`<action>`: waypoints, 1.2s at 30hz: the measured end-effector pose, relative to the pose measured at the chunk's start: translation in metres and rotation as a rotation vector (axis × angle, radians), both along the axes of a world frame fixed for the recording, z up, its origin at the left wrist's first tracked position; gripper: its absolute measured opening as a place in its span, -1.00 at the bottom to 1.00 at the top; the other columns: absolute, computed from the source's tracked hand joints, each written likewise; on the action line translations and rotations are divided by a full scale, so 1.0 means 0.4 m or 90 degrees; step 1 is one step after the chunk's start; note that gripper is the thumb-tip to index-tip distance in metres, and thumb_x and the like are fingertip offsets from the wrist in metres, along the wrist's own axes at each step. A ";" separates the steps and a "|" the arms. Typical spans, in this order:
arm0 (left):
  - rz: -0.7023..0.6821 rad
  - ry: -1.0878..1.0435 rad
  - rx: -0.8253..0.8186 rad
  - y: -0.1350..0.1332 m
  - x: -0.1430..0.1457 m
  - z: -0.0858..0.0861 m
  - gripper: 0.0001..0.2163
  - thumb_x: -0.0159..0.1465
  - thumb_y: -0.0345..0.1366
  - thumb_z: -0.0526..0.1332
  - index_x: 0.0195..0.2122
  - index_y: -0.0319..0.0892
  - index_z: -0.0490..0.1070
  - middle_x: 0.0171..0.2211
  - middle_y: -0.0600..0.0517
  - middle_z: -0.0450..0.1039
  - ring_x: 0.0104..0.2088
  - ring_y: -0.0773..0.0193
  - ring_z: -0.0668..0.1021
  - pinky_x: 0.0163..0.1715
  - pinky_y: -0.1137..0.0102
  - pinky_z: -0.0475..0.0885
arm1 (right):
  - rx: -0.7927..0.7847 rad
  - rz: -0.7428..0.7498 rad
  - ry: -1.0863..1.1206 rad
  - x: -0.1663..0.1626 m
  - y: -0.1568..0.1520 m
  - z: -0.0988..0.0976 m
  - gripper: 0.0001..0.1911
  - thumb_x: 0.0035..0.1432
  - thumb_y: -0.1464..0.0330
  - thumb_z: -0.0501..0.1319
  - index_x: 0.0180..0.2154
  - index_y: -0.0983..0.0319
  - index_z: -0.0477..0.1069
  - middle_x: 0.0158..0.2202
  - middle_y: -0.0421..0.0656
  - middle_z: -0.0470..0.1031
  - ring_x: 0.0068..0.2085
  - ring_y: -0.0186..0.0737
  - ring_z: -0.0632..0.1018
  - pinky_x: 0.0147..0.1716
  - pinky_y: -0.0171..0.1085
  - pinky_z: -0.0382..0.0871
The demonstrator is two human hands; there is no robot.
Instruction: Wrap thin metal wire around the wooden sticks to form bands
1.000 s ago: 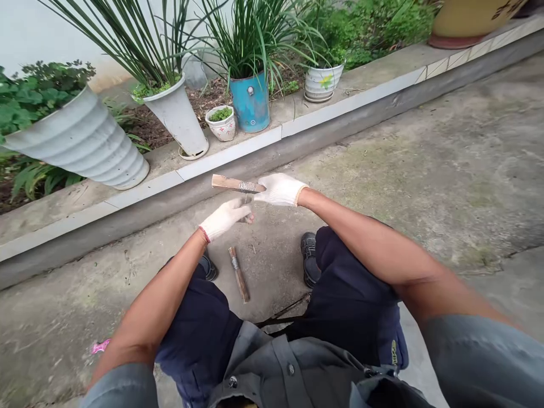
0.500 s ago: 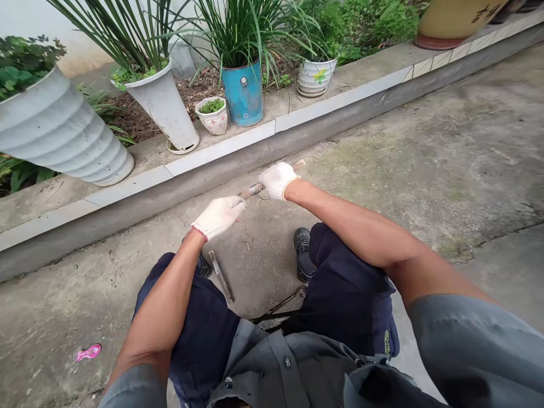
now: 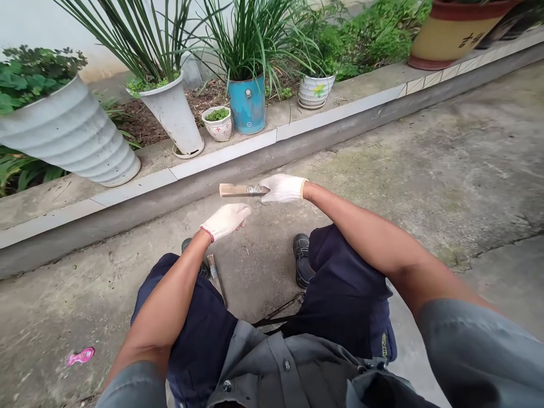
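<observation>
My right hand (image 3: 284,188), in a white knit glove, is closed around one end of a wooden stick (image 3: 233,190) held nearly level above the ground. Silvery wire (image 3: 255,191) is wound in several turns around the stick, just beside my right fingers. Below the stick's left part, my gloved left hand (image 3: 227,220) is pinched closed, apart from the wood. A thin end of the wire seems to run down to its fingertips. On the concrete by my left shoe lies a second stick (image 3: 216,277) with a similar binding near its top, partly hidden by my leg.
A low tiled ledge (image 3: 225,161) runs across in front of me. On it stand a ribbed white planter (image 3: 85,133), a tall white pot (image 3: 181,119), a small pot (image 3: 219,126), a blue bucket (image 3: 247,107) and a yellow pot (image 3: 450,39). A pink object (image 3: 80,356) lies on the concrete.
My left hand has let go of the stick's left end and sits below it. The stick has turned to nearly level in my right hand, its left end now uncovered.
</observation>
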State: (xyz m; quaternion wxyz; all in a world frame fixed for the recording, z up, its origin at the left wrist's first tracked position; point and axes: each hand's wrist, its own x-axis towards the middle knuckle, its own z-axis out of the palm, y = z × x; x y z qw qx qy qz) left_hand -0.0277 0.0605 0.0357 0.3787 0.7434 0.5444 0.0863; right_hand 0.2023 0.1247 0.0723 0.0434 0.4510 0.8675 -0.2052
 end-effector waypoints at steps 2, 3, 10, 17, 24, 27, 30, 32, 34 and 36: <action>-0.025 0.025 0.006 0.001 0.006 0.006 -0.63 0.39 -0.01 0.01 -0.28 -0.14 0.47 -0.49 0.09 0.52 -0.55 0.31 0.50 -0.49 0.45 0.33 | 0.033 -0.030 -0.027 -0.010 0.027 -0.007 -0.66 0.20 0.15 0.20 -0.14 0.26 0.52 -0.28 -0.05 0.58 -0.35 -0.23 0.47 -0.37 -0.30 0.18; -0.028 0.033 0.011 0.005 0.006 0.011 -0.65 0.39 -0.03 0.00 -0.28 -0.13 0.47 -0.49 0.10 0.52 -0.55 0.30 0.50 -0.48 0.44 0.33 | 0.046 -0.045 -0.043 -0.017 0.042 -0.011 -0.66 0.22 0.17 0.19 -0.12 0.25 0.52 -0.25 -0.02 0.59 -0.33 -0.20 0.49 -0.36 -0.29 0.19; -0.028 0.123 0.106 0.071 -0.023 0.050 -0.64 0.38 -0.09 0.00 -0.34 -0.13 0.51 -0.50 0.06 0.51 -0.50 0.25 0.48 -0.44 0.41 0.28 | 0.145 -0.062 -0.253 -0.095 0.114 -0.027 -0.72 0.09 0.48 0.28 -0.13 0.40 0.59 -0.15 0.25 0.60 -0.05 0.11 0.57 -0.08 -0.09 0.29; -0.038 0.108 0.131 0.112 -0.044 0.053 -0.69 0.32 -0.10 0.09 -0.36 -0.15 0.54 -0.47 0.05 0.53 -0.47 0.27 0.48 -0.41 0.44 0.31 | 0.011 0.120 -0.242 -0.103 0.051 -0.063 -0.86 0.03 0.45 0.30 -0.29 0.24 0.57 -0.29 -0.02 0.60 -0.20 -0.09 0.57 -0.14 -0.18 0.29; 0.012 -0.111 -0.012 0.151 -0.078 0.004 -0.61 0.33 0.05 0.14 -0.24 -0.20 0.53 -0.44 0.00 0.54 -0.49 0.30 0.53 -0.48 0.46 0.40 | 0.023 0.041 -0.011 -0.071 0.047 -0.020 -0.71 0.17 0.19 0.18 -0.15 0.21 0.48 -0.30 -0.14 0.56 -0.37 -0.28 0.44 -0.39 -0.33 0.17; 0.060 -0.122 -0.039 0.148 -0.060 -0.017 -0.65 0.37 -0.04 0.09 -0.22 -0.22 0.49 -0.46 -0.02 0.54 -0.54 0.32 0.54 -0.49 0.45 0.43 | 0.052 -0.103 0.032 -0.076 0.070 -0.034 -0.63 0.21 0.11 0.14 -0.14 0.24 0.47 -0.29 -0.08 0.57 -0.35 -0.25 0.46 -0.39 -0.33 0.19; 0.047 -0.089 -0.068 0.128 -0.025 -0.029 -0.72 0.35 -0.13 0.07 -0.29 -0.21 0.46 -0.44 -0.02 0.56 -0.54 0.32 0.55 -0.49 0.46 0.43 | 0.050 -0.171 0.029 -0.086 0.091 -0.061 -0.60 0.24 0.08 0.10 -0.12 0.22 0.49 -0.25 -0.03 0.59 -0.31 -0.18 0.51 -0.37 -0.31 0.24; 0.007 -0.081 -0.092 0.115 -0.006 -0.028 -0.74 0.34 -0.15 0.08 -0.31 -0.20 0.44 -0.42 -0.02 0.58 -0.53 0.32 0.56 -0.49 0.47 0.43 | 0.059 -0.185 -0.005 -0.090 0.105 -0.074 -0.62 0.24 0.11 0.12 -0.07 0.19 0.50 -0.19 0.00 0.61 -0.26 -0.12 0.56 -0.33 -0.29 0.28; -0.012 -0.067 -0.088 0.108 0.002 -0.018 -0.75 0.34 -0.15 0.08 -0.29 -0.19 0.44 -0.40 0.00 0.58 -0.53 0.33 0.56 -0.51 0.48 0.40 | 0.076 -0.190 -0.066 -0.090 0.118 -0.082 -0.65 0.23 0.19 0.16 -0.02 0.19 0.50 -0.16 0.04 0.61 -0.21 -0.06 0.59 -0.28 -0.26 0.33; -0.004 -0.040 -0.066 0.107 -0.003 -0.003 -0.74 0.34 -0.14 0.07 -0.28 -0.18 0.46 -0.42 0.02 0.57 -0.54 0.33 0.54 -0.54 0.48 0.37 | 0.094 -0.185 -0.140 -0.086 0.128 -0.087 -0.67 0.19 0.31 0.20 -0.02 0.21 0.53 -0.17 0.08 0.62 -0.18 -0.01 0.62 -0.24 -0.22 0.35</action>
